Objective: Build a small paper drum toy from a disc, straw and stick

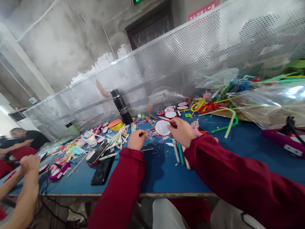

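Observation:
Between the thumb and fingers of my right hand (181,131) is the edge of a round white disc with a red rim (161,128), held above the blue table (158,177). My left hand (137,140) is to the left of the disc and apart from it. Its thumb and fingertips are pinched together; whatever is in them, if anything, is too small to make out. Small coloured rubber bands (151,136) lie scattered between the hands. Near my right wrist are several marker-like sticks (176,151), partly hidden by the sleeve.
A black bottle (121,107) stands behind wooden sticks (119,137). Left of my forearm lies a black phone (102,170). Yellow and green pipe cleaners (231,121) and a purple device (292,144) are on the right. Another person's hands (29,162) are at far left.

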Tool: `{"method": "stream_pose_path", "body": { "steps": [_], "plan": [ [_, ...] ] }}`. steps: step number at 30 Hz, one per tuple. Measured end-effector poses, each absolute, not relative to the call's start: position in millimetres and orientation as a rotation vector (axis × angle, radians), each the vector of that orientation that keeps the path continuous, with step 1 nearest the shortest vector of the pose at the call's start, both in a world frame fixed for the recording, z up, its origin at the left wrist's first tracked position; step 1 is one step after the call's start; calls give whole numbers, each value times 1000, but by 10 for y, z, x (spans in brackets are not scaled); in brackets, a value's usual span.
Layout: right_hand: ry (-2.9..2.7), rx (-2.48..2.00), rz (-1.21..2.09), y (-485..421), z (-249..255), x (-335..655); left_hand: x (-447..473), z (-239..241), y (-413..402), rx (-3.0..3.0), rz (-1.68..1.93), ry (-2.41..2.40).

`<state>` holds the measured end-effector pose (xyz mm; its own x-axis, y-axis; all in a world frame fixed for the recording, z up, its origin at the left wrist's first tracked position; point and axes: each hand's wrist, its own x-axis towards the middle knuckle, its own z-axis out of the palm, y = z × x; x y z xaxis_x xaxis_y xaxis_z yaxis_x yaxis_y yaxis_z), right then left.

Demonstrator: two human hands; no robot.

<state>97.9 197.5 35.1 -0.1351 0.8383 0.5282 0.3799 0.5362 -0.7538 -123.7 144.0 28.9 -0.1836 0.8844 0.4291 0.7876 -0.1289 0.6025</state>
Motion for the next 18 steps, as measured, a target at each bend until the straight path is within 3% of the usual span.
{"method": "stream_pose_path", "body": {
  "steps": [7, 18],
  "plan": [
    [-1751, -1033, 549, 1985, 352, 985, -1309, 264, 1479, 1930, 1189, 2067],
    [-1829, -1018, 548, 1951, 322, 972, -1159, 178, 1564, 2231, 871, 2032]
  ]
}}
